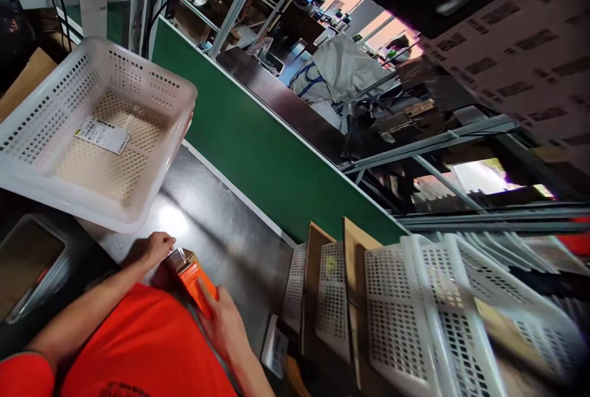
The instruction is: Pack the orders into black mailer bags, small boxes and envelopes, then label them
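Observation:
In front of my body, my right hand (227, 322) is wrapped round an orange box-like object (196, 285) with a shiny, clear-looking end, tilted up to the left. Whether that end is plastic film or metal I cannot make out. My left hand (160, 246) is closed in a pinch right at the shiny end. What lies between its fingertips is too small to tell. Beneath both hands is a steel tabletop (230, 262).
A white plastic basket (157, 191) with a printed label (102, 134) inside stands at the left. More perforated white baskets (394, 311) and cardboard sheets (353, 298) line the right. A green panel (258, 145) borders the table's far side. A small white device (275, 346) sits near my right forearm.

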Demonstrator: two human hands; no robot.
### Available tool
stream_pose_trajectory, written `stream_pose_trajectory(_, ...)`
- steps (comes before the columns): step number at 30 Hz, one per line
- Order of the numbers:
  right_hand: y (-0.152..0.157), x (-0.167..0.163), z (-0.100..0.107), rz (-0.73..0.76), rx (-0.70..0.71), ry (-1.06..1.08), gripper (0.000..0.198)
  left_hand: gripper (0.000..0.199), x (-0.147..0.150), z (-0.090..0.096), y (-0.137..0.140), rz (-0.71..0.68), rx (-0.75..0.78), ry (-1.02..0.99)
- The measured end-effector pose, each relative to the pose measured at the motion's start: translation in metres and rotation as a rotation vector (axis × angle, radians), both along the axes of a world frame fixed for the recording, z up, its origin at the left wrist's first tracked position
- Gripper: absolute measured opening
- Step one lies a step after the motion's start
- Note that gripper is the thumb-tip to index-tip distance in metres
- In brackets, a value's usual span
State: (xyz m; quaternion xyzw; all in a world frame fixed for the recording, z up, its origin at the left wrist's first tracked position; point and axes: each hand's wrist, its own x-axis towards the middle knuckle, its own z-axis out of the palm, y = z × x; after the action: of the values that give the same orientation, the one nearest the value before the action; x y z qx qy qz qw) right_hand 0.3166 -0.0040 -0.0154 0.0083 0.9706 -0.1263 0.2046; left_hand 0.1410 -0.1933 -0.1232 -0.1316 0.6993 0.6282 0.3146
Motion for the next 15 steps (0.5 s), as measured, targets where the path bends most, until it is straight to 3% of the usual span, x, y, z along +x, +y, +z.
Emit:
stream_pose_trajectory(4, -0.005, -0.009, -0.009, -0.013, 0.047, -0.013, 0.073, 0.024, -0.008, -0.008, 0.001, 0.007, 0.004, 0.047)
stream_pose_trajectory(9, 0.004, -0.007, -0.019, -0.076, -0.006, 0.063, 0.073, 0.024, -0.014, -0.016, 0.009, -0.038, -0.013, 0.088)
stream_pose_trajectory(15, -0.008, -0.038, 0.005, -0.12, 0.05, -0.091, 0.07, 0.031, -0.003, -0.035, 0.013, -0.24, -0.195, 0.078)
